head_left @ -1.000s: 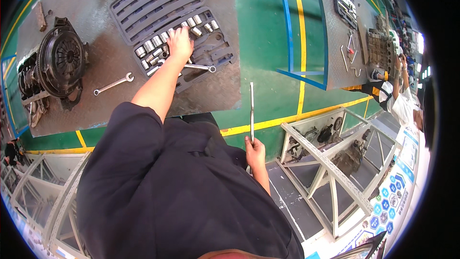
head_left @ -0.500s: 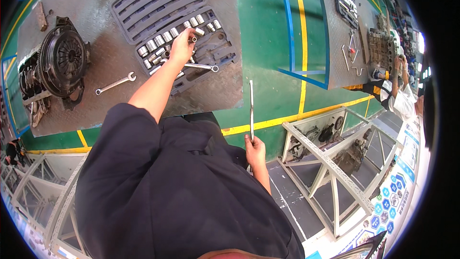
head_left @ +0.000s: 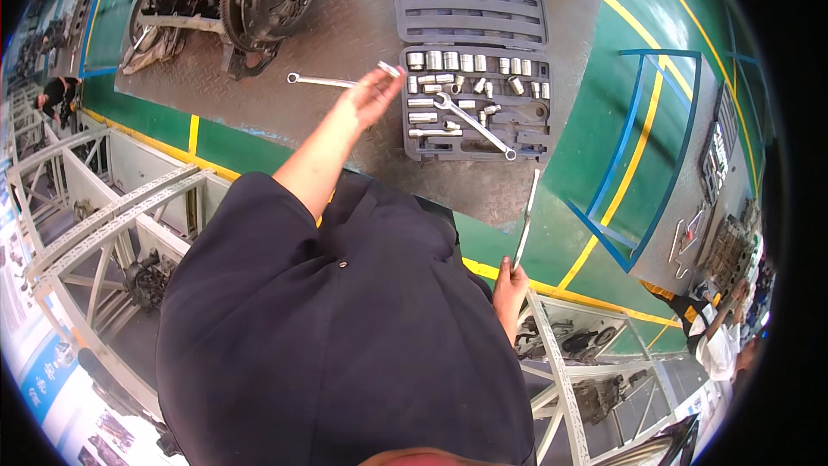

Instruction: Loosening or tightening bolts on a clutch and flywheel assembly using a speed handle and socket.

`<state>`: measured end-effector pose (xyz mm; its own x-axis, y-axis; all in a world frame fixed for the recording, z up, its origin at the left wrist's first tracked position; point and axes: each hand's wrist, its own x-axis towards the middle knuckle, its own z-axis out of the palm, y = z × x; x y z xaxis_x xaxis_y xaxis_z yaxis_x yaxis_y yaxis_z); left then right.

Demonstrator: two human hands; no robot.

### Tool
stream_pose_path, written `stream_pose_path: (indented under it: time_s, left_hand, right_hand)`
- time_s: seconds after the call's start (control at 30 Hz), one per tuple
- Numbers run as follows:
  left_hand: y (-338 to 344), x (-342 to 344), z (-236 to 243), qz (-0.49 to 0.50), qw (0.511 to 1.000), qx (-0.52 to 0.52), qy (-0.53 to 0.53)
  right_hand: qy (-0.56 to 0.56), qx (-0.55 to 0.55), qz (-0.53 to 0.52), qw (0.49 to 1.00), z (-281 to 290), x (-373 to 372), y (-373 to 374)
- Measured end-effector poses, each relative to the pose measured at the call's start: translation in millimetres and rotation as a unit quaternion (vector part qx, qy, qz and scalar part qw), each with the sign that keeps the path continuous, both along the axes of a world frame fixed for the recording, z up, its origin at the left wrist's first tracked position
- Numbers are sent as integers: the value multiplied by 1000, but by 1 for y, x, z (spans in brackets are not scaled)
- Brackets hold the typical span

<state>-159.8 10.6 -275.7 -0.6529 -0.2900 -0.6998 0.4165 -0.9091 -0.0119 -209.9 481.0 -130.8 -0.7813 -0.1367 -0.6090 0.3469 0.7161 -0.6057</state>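
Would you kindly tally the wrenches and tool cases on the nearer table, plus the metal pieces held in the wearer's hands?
Wrenches: 2
Open tool case: 1
Silver piece in left hand: 1
Long bar in right hand: 1
Total: 5

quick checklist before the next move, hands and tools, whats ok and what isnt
1. Left hand has the socket: ok, held at the fingertips.
2. Right hand has the bar: ok, gripped near its lower end.
3. Case open: ok, its sockets within view.
4. Case free of loose tools: not ok, a wrench lies across it.
5. Second wrench clear of the left hand: cannot tell, they overlap in this view.
6. Socket size: cannot tell, no marking readable.
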Motion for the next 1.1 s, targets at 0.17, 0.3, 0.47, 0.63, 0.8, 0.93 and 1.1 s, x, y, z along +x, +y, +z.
stream_pose_path:
  time_s: [0.17, 0.3, 0.47, 0.63, 0.8, 0.93, 1.1]
  left_hand:
    - [-91, 49, -11, 198, 980, -27, 5]
    - [-138, 73, -21, 264, 957, -112, -46]
    - [-152, 80, -36, 278, 945, -152, -83]
    - [-151, 66, -44, 313, 906, -209, -195]
    - [-143, 68, -42, 348, 909, -181, -140]
    - [-145, 76, -35, 310, 931, -175, -86]
    - [-147, 68, -28, 308, 922, -190, -137]
  right_hand:
    - [33, -7, 82, 996, 13, -13, -21]
    - [59, -2, 113, 992, 20, -14, -36]
    - [29, -7, 107, 994, 25, -5, -46]
    - [23, 4, 106, 994, 29, 9, -51]
    - [25, 19, 116, 993, 33, 22, -57]
    - [30, 23, 124, 992, 34, 29, -61]
    - [16, 10, 125, 992, 34, 32, -65]
